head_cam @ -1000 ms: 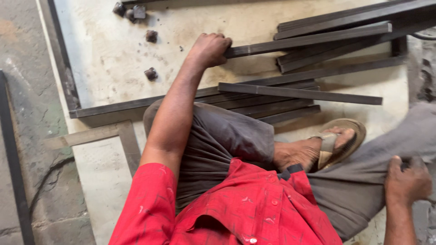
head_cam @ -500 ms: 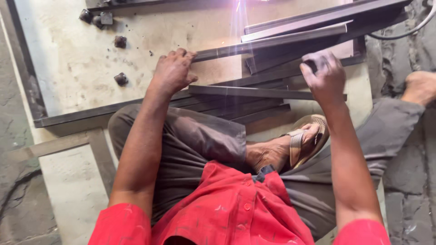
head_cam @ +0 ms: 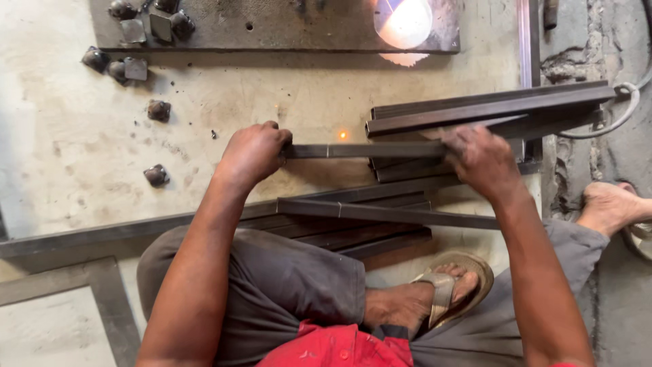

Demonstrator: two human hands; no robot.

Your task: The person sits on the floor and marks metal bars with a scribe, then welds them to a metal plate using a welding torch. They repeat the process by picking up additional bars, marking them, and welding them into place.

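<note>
Steel bar [head_cam: 360, 150] clenched at both ends: left hand [head_cam: 252, 153] near one end, right hand [head_cam: 479, 160] at other, above stacked bars [head_cam: 367, 224] on concrete floor [head_cam: 81, 136].

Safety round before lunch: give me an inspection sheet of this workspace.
Surface: pale, stained floor slab.
Job's things: steel bar held level at both ends.
Clutter: stacked bars at right, more bars by the knees, small metal blocks at upper left.
Hands: left hand and right hand both closed on the bar.
Cables: light cable looping at right.
Surroundings: bright welding glare with sparks, sandalled foot close to the bars.
</note>
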